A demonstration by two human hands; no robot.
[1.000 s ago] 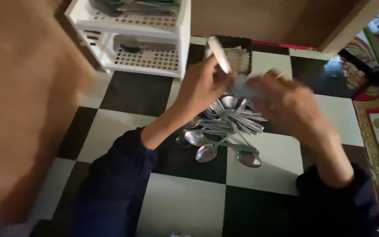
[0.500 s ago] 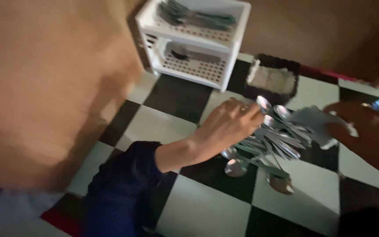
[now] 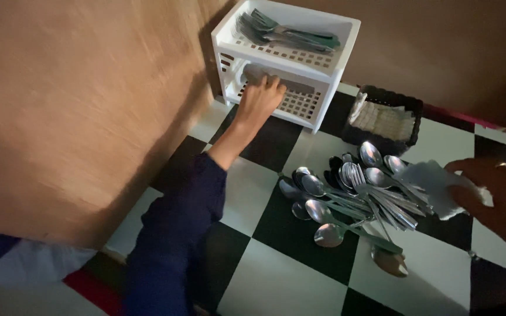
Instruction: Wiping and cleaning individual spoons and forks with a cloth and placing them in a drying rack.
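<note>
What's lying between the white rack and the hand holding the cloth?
In the head view, a dark basket and the pile of spoons and forks lie between the white rack and the right hand.

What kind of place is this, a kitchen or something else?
Probably a home kitchen or dining corner: a pile of spoons and forks lies on a black-and-white checked floor, beside a white two-shelf cutlery rack against a plain wall.

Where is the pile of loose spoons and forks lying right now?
In the head view, the cutlery pile lies right of centre on the checkered floor, in front of the dark basket and just left of the right hand.
</note>
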